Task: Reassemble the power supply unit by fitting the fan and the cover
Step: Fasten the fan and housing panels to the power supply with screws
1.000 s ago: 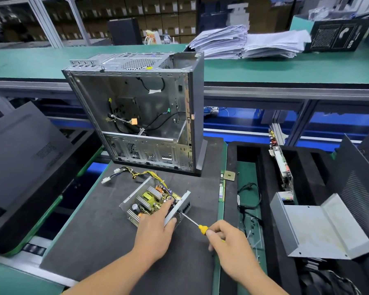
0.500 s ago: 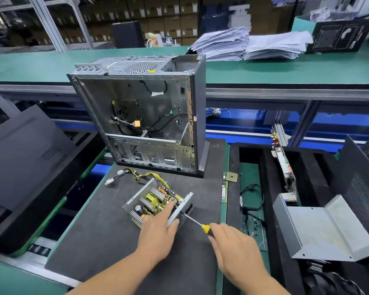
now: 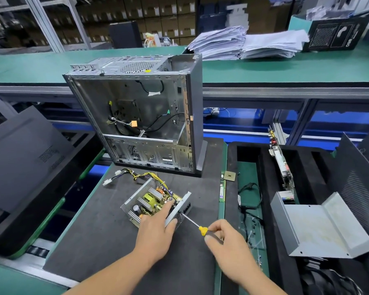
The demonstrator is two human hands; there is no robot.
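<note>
worktop (image 3: 119, 237): dark foam mat; we take the power supply unit on it as our landmark.
computer case (image 3: 136, 116): standing upright just behind the power supply unit, side open toward us, loose cables inside.
black panel (image 3: 24, 158): well to the left of the power supply unit, leaning at a tilt, vent slots showing.
foam tray (image 3: 264, 167): right of the power supply unit, black slots; a circuit card (image 3: 280, 158) stands on edge in one.
paper stacks (image 3: 243, 42): far behind the power supply unit, on the green shelf past the case.
cover (image 3: 320, 224): grey bent sheet metal, well apart to the right of the power supply unit, lying on the foam tray. Not fitted.
power supply unit (image 3: 151, 202): open, board and heatsinks exposed, in front of the case. We can't make out the fan.
wire harness (image 3: 132, 175): yellow and black leads with white plugs, trailing from the unit's far-left corner onto the mat.
left hand (image 3: 158, 231): we have it resting on the unit's near corner, fingers (image 3: 167, 207) straight and together on the board, thumb against the right side plate.
right hand (image 3: 228, 239): just right of the unit, fingers curled, pinching the screwdriver handle.
screwdriver (image 3: 195, 225): yellow and black handle, tip touching the unit's right side plate.
small chip (image 3: 229, 176): lying flat, right of and behind the unit, at the mat's edge.
</note>
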